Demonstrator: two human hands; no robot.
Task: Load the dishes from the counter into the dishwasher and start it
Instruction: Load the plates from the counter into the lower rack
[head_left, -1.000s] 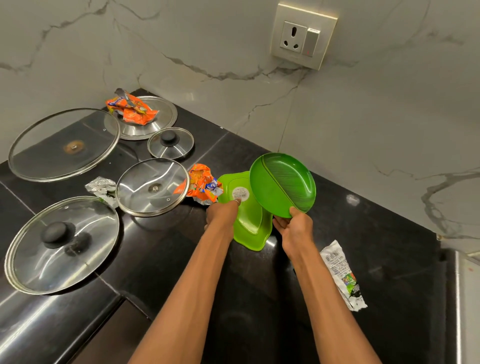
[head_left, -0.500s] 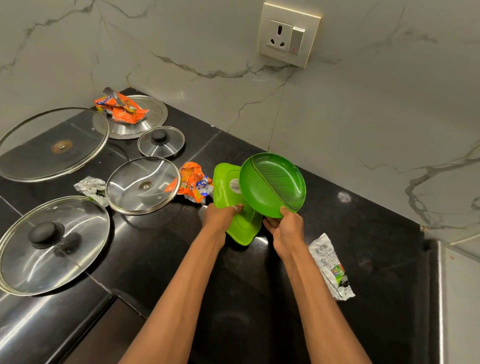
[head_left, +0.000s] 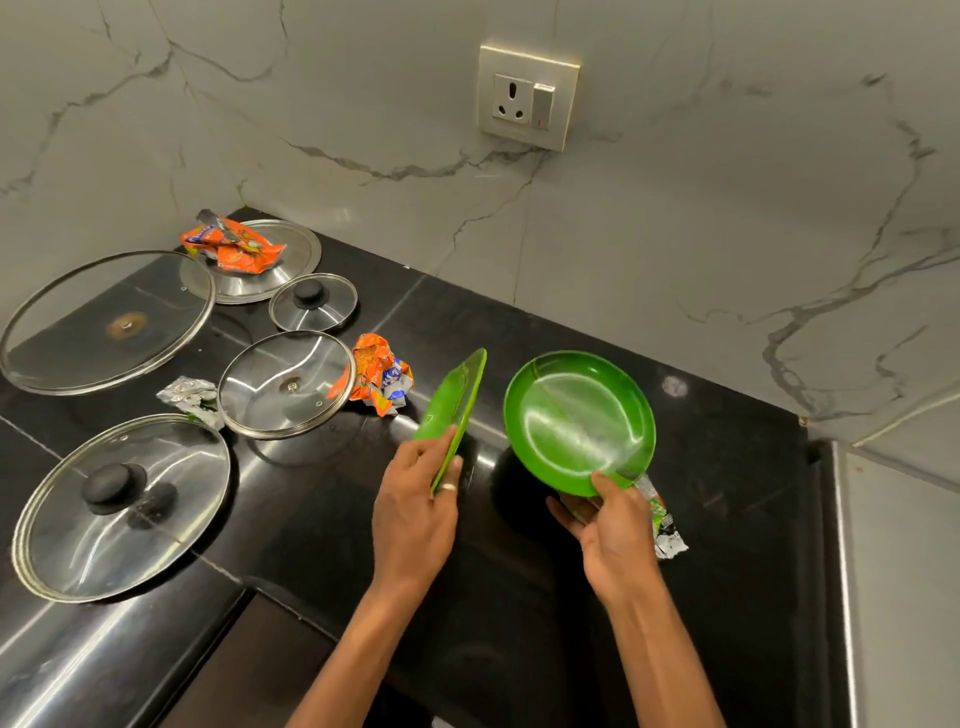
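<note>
Thumb and fingers of the left hand (head_left: 415, 504) pinched the square green plate (head_left: 457, 405) by its near edge, turned almost edge-on over the black counter (head_left: 737, 519). Beside it but apart, the right hand (head_left: 615, 540) gripped the round green plate (head_left: 576, 421) at its near rim, thumb on the inside. Glass lids (head_left: 285, 384) and a crumpled orange wrapper (head_left: 382, 379) lay left of them.

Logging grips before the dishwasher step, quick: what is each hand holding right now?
Left hand: grips the square green plate by its near edge, plate tilted on edge.
Right hand: pinches the round green plate at its near rim.
</note>
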